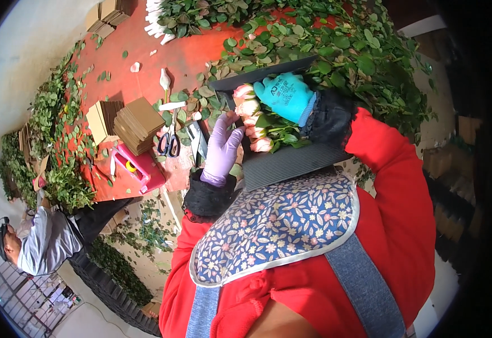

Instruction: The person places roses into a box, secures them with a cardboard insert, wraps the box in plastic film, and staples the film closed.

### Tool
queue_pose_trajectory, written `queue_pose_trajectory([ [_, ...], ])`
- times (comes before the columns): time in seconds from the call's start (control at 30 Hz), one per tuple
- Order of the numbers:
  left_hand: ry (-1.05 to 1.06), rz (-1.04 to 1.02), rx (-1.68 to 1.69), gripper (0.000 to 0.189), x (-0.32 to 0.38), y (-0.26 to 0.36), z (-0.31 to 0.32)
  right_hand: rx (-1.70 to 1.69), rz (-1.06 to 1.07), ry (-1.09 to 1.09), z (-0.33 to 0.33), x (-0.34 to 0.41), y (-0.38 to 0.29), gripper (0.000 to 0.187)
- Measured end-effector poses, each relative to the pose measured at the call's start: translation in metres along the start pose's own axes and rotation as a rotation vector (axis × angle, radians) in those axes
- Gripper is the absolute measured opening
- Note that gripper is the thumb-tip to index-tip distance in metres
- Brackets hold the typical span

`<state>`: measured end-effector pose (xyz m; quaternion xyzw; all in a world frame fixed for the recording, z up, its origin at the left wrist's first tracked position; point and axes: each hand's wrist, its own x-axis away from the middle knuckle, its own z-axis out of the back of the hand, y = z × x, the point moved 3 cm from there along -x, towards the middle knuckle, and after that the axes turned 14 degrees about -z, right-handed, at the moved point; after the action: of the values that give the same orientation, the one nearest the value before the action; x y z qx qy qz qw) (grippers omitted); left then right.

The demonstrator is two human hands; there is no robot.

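Observation:
Pink roses (254,122) lie in a row with their heads to the left, in a black ribbed tray (296,162) with raised sides. My right hand (288,96), in a teal coated glove, rests palm down over the stems and leaves just behind the blooms. Whether its fingers grip any stem is hidden. A thin lilac glove covers my left hand (224,143). Its thumb and fingers are apart at the tray's left end, with the fingertips close to the rose heads and nothing visible between them.
On the red table (140,91) are stacked cardboard pieces (138,124), scissors (169,143), a pink tape dispenser (138,169), and a rose in a white mesh sleeve (165,80). Leafy stems (356,55) heap at the far right. Another person (47,241) works at the left.

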<state>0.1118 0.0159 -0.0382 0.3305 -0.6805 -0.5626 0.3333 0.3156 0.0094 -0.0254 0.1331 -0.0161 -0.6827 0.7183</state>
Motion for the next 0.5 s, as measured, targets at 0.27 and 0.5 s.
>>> queue_pose_trajectory([
  [0.27,0.023,0.035,0.169,0.048,-0.003,0.002,-0.011,0.047,0.062,-0.050,0.002,-0.004,0.003,0.018],
  [0.5,0.035,0.004,0.151,0.039,-0.011,-0.002,-0.012,0.020,0.090,-0.091,-0.002,-0.003,0.007,0.017],
])
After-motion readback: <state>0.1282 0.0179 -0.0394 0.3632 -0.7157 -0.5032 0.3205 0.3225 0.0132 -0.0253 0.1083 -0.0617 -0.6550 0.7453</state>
